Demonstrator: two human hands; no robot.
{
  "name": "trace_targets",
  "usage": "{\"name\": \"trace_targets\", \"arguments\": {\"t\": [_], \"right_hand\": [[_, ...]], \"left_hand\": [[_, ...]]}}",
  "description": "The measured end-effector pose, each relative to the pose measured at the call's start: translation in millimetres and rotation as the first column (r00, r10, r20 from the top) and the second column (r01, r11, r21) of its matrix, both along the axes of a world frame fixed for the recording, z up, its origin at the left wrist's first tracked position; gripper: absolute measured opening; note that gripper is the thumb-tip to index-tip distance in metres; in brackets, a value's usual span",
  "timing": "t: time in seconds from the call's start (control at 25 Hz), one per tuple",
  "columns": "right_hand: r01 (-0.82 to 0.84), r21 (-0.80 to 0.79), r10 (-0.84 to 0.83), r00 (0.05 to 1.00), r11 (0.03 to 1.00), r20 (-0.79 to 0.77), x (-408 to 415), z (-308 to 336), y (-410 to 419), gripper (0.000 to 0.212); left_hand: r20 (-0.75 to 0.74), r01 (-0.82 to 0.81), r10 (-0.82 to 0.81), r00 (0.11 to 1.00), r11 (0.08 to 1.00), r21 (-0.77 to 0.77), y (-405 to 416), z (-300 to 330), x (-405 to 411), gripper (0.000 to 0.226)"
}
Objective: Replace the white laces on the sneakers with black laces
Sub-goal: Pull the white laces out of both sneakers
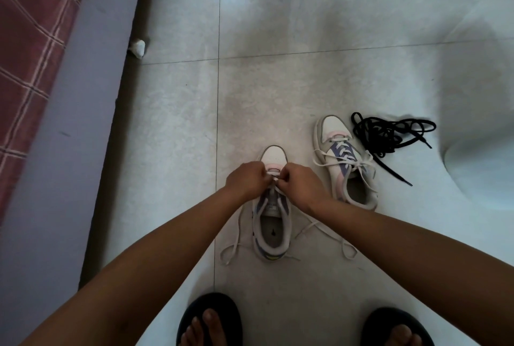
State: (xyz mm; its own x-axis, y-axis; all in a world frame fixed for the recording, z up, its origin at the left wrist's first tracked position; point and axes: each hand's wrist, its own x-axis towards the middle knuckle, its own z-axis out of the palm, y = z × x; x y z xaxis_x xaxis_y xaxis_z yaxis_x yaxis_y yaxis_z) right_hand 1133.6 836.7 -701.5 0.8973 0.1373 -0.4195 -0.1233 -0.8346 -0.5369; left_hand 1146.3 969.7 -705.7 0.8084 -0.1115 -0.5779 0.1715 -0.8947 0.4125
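Observation:
Two white sneakers with pink and purple trim stand on the tiled floor. The near sneaker [272,231] points away from me, its white lace [233,248] loosened and trailing on both sides. My left hand [246,179] and my right hand [301,183] both pinch that white lace at the lowest eyelets, near the toe. The other sneaker [346,162] sits to the right, still threaded with a white lace, its ends untied. A tangle of black laces [389,134] lies on the floor just right of it.
A bed with a red checked cover [30,39] and a purple side panel [64,151] runs along the left. My feet in dark slippers [210,320] stand at the bottom edge. A small white object [137,47] lies by the bed's edge.

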Motion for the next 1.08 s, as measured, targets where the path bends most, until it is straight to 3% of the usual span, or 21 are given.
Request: {"name": "trace_targets", "arguments": {"t": [0.08, 0.12, 0.16, 0.2, 0.24, 0.28, 0.32, 0.36, 0.4, 0.44, 0.48, 0.56, 0.68, 0.88, 1.0, 1.08], "right_hand": [[-0.007, -0.027, 0.007, 1.000, 1.000, 0.001, 0.6, -0.6, 1.3, 0.019], [-0.015, -0.051, 0.015, 1.000, 0.999, -0.001, 0.2, -0.7, 2.9, 0.021], [-0.020, -0.074, 0.019, 1.000, 0.997, -0.004, -0.4, -1.1, 5.1, 0.022], [-0.017, -0.092, 0.016, 1.000, 0.996, -0.007, -0.8, -1.4, 7.4, 0.023], [-0.011, -0.109, 0.010, 1.000, 0.994, -0.009, -0.6, -1.5, 9.5, 0.022], [-0.008, -0.126, 0.007, 1.000, 0.992, -0.008, -0.3, -1.5, 10.9, 0.021], [-0.015, -0.143, 0.015, 1.000, 0.990, -0.002, -0.3, -2.1, 11.6, 0.021], [-0.026, -0.156, 0.028, 1.000, 0.987, 0.005, -0.8, -2.7, 12.0, 0.022], [-0.041, -0.174, 0.043, 0.999, 0.984, 0.007, -1.3, -3.7, 12.2, 0.025], [-0.061, -0.200, 0.063, 0.998, 0.978, 0.002, -2.4, -4.2, 13.0, 0.027], [-0.084, -0.231, 0.087, 0.996, 0.969, 0.001, -3.6, -5.5, 14.3, 0.028], [-0.131, -0.276, 0.136, 0.991, 0.952, -0.002, -4.3, -7.0, 16.4, 0.029], [-0.212, -0.275, 0.208, 0.977, 0.938, -0.046, -0.4, -7.4, 14.2, 0.030], [-0.355, -0.299, 0.350, 0.934, 0.886, -0.073, 3.5, -9.6, 7.9, 0.027], [-0.460, -0.507, 0.580, 0.808, 0.729, 0.100, 0.6, -4.1, -0.8, 0.022], [-0.415, -0.638, 0.650, 0.738, 0.649, 0.181, 0.2, -0.8, -4.7, 0.019]], "left_hand": [[0.010, 0.116, -0.116, 0.993, 0.992, 0.042, 0.5, 6.8, 5.2, 0.013], [0.046, 0.252, -0.260, 0.965, 0.959, 0.131, 2.2, 11.8, 7.0, 0.011], [0.186, 0.413, -0.474, 0.861, 0.864, 0.288, 4.9, 14.1, 8.3, 0.008], [0.354, 0.494, -0.673, 0.649, 0.727, 0.476, 7.7, 12.4, 9.2, 0.005], [0.395, 0.527, -0.803, 0.446, 0.592, 0.610, 10.4, 13.3, 10.0, 0.004], [0.390, 0.511, -0.839, 0.379, 0.541, 0.668, 11.0, 15.7, 9.4, 0.006], [0.313, 0.505, -0.798, 0.515, 0.577, 0.642, 9.6, 15.6, 6.5, 0.011], [0.258, 0.445, -0.652, 0.713, 0.705, 0.552, 7.9, 10.3, 2.0, 0.017], [0.186, 0.273, -0.375, 0.908, 0.868, 0.415, 5.2, 8.6, -0.3, 0.023], [0.047, 0.083, -0.098, 0.994, 0.961, 0.262, 3.9, 4.1, -1.6, 0.027], [-0.072, -0.087, 0.096, 0.993, 0.989, 0.117, 5.0, -1.8, -5.5, 0.029], [-0.092, -0.183, 0.179, 0.980, 0.982, -0.038, 7.2, -9.0, -12.6, 0.029], [0.059, -0.095, 0.096, 0.994, 0.995, -0.017, 8.3, -8.0, -17.6, 0.021], [0.077, -0.067, 0.069, 0.995, 0.997, -0.031, 8.0, -13.2, -15.2, 0.019], [0.076, -0.055, 0.058, 0.995, 0.998, -0.042, 8.4, -13.7, -14.3, 0.021], [0.077, -0.056, 0.058, 0.995, 0.998, -0.035, 6.2, -13.5, -14.0, 0.024]]}}
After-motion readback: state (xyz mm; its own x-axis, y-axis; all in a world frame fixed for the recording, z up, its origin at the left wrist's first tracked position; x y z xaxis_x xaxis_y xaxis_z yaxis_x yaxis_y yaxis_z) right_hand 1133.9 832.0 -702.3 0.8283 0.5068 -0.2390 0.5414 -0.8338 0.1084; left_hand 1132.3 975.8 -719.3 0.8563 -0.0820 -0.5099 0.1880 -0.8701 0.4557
